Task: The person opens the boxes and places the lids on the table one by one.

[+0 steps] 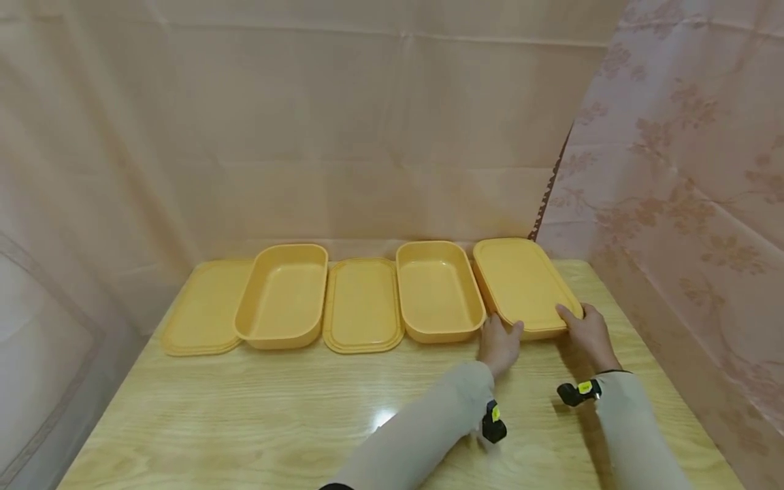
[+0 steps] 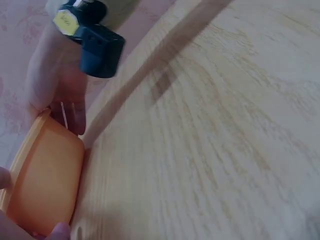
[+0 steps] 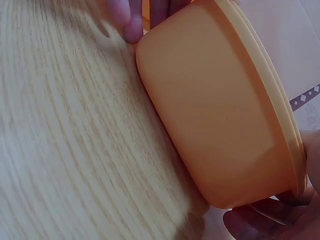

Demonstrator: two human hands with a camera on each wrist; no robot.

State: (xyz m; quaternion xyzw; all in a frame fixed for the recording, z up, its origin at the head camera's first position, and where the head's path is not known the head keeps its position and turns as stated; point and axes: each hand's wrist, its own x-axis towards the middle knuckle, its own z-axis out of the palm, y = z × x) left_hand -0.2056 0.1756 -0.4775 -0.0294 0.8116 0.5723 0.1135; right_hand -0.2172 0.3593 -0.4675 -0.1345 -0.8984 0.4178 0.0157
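A yellow rectangular food container point(image 1: 527, 286) stands at the right end of a row, its flat lid seated on top. My left hand point(image 1: 499, 344) grips its near left corner, thumb on the lid's edge and fingers at the side wall. At the near right corner my right hand point(image 1: 591, 337) holds it, thumb over the rim. From the right wrist, the orange-looking wall of the container point(image 3: 210, 110) shows between both hands, its base close over the wooden table. The left wrist view catches the container point(image 2: 50, 170) at the lower left, with the right hand beyond it.
Left of it stand an uncovered container point(image 1: 441, 289), a flat lid point(image 1: 363, 306), another uncovered container point(image 1: 284, 296) and a second lid point(image 1: 205, 306) at the far left. The wooden table point(image 1: 275, 422) ends at a beige curtain point(image 1: 343, 136) behind and a floral one point(image 1: 692, 170) on the right.
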